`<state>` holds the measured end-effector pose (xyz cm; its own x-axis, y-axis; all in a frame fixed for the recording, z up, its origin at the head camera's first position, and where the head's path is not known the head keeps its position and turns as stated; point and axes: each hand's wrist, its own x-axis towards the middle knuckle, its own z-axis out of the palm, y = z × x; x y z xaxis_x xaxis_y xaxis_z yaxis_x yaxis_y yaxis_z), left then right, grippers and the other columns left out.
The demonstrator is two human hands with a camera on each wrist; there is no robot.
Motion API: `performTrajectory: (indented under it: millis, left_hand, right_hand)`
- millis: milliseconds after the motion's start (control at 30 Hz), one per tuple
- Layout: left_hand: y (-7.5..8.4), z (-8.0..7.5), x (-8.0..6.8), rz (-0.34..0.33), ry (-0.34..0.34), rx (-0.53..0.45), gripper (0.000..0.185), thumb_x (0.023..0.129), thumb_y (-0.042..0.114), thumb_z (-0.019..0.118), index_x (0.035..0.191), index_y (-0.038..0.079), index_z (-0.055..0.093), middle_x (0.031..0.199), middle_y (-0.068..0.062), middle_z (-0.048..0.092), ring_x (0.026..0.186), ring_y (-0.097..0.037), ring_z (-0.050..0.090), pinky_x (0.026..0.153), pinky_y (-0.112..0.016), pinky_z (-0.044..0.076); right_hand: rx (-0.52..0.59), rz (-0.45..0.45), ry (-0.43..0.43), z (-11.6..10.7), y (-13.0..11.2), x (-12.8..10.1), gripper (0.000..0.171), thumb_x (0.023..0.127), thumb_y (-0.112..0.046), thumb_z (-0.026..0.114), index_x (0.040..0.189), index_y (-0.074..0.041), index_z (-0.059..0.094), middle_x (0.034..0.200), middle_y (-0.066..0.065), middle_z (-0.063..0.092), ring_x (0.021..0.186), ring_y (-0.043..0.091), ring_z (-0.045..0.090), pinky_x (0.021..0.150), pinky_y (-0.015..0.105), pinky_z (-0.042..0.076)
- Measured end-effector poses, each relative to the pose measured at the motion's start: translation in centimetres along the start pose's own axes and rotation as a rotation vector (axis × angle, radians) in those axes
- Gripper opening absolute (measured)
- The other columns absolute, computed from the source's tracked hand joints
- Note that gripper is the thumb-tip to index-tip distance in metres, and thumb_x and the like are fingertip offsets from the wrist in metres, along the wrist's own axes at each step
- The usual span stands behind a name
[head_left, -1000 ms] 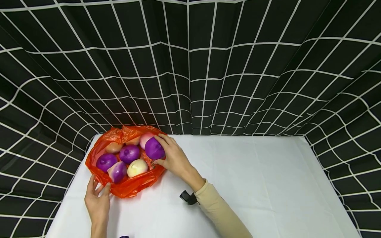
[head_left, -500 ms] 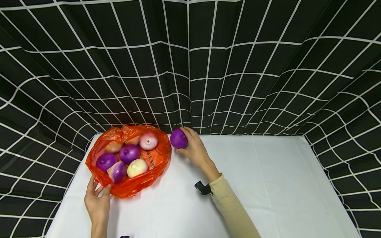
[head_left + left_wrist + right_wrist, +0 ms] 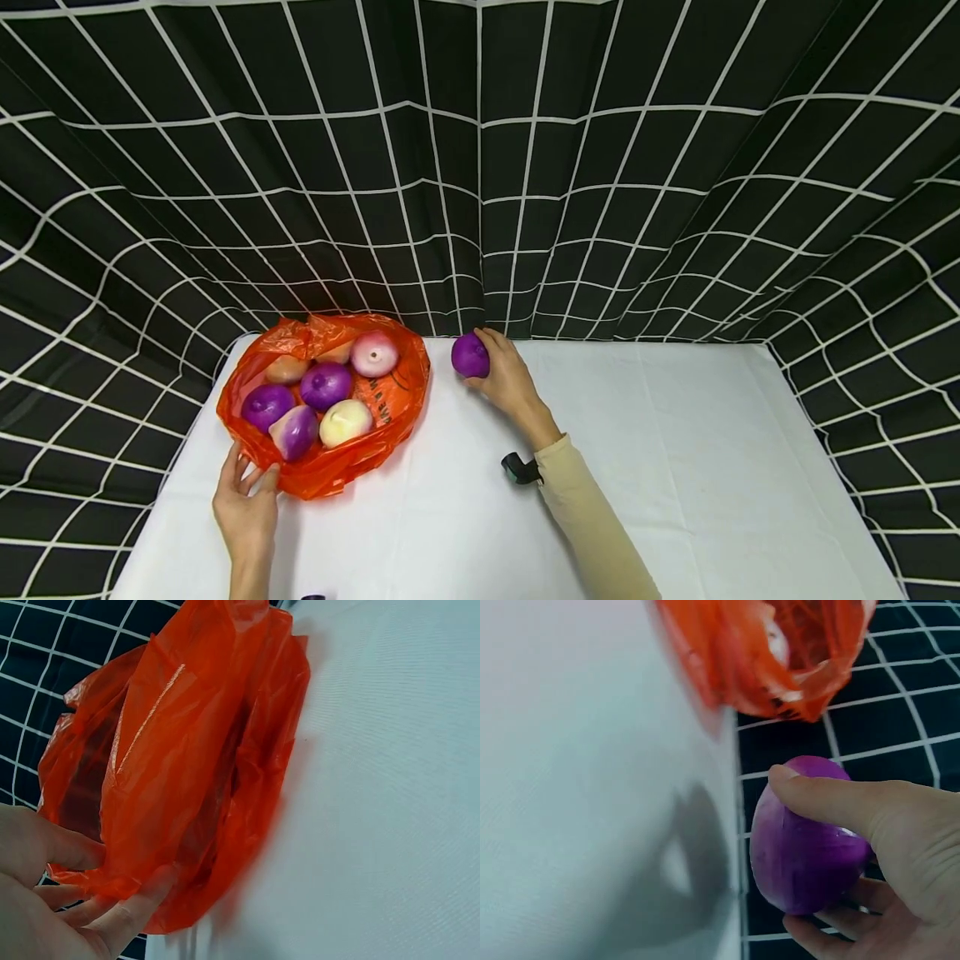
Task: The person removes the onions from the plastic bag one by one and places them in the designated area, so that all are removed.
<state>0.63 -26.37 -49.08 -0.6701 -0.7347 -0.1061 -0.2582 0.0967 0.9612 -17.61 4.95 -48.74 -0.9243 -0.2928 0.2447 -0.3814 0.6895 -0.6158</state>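
Note:
My right hand (image 3: 512,382) grips a purple onion (image 3: 470,357) near the table's back edge, to the right of an orange-red plastic bag (image 3: 352,462). In the right wrist view the thumb lies across the top of the onion (image 3: 802,855), with fingers beneath it; its shadow falls on the cloth. The bag lies with its mouth spread open, several onions inside: purple ones (image 3: 326,386), a pink one (image 3: 373,355) and a pale cream one (image 3: 346,423). My left hand (image 3: 249,508) pinches the bag's near left rim, the film (image 3: 165,772) between thumb and fingers.
A white cloth (image 3: 675,467) covers the table, stretching right of the bag. Black fabric with a white grid (image 3: 570,208) hangs behind and on both sides. A black wrist camera mount (image 3: 520,468) sticks out from the right sleeve (image 3: 592,517).
My right hand has carried the purple onion out of the bag to the right, over the table. The bag's right side shows printing that was hidden before. My left hand stays put.

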Motion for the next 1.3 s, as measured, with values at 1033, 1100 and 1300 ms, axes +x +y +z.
performTrajectory:
  millis: [1033, 1100, 1300]
  left_hand:
    - [0.1, 0.2, 0.3, -0.027, -0.004, 0.023, 0.063, 0.093, -0.003, 0.058, 0.151, 0.004, 0.035, 0.139, -0.026, 0.046, 0.077, 0.016, 0.051, 0.054, -0.007, 0.049]
    - [0.1, 0.3, 0.3, -0.029, 0.001, 0.013, 0.063, 0.093, -0.003, 0.058, 0.151, 0.004, 0.035, 0.138, -0.025, 0.046, 0.078, 0.015, 0.052, 0.054, -0.007, 0.049]
    - [0.0, 0.2, 0.2, -0.04, 0.021, 0.007, 0.063, 0.093, -0.002, 0.059, 0.151, 0.006, 0.036, 0.131, -0.016, 0.049, 0.078, 0.013, 0.053, 0.054, -0.008, 0.05]
  right_hand:
    - [-0.121, 0.026, 0.005, 0.0, 0.6, 0.4, 0.086, 0.071, -0.024, 0.09, 0.143, -0.005, 0.047, 0.142, 0.017, 0.047, 0.133, 0.032, 0.043, 0.108, 0.05, 0.04]
    - [-0.133, -0.001, 0.028, -0.3, -0.1, 0.4, 0.081, 0.074, -0.025, 0.087, 0.142, -0.007, 0.048, 0.144, 0.015, 0.046, 0.135, 0.031, 0.041, 0.108, 0.05, 0.04]
    - [-0.133, -0.165, 0.112, -0.5, -2.8, 0.1, 0.07, 0.08, -0.027, 0.082, 0.14, -0.007, 0.052, 0.144, 0.014, 0.047, 0.134, 0.031, 0.044, 0.106, 0.049, 0.043]
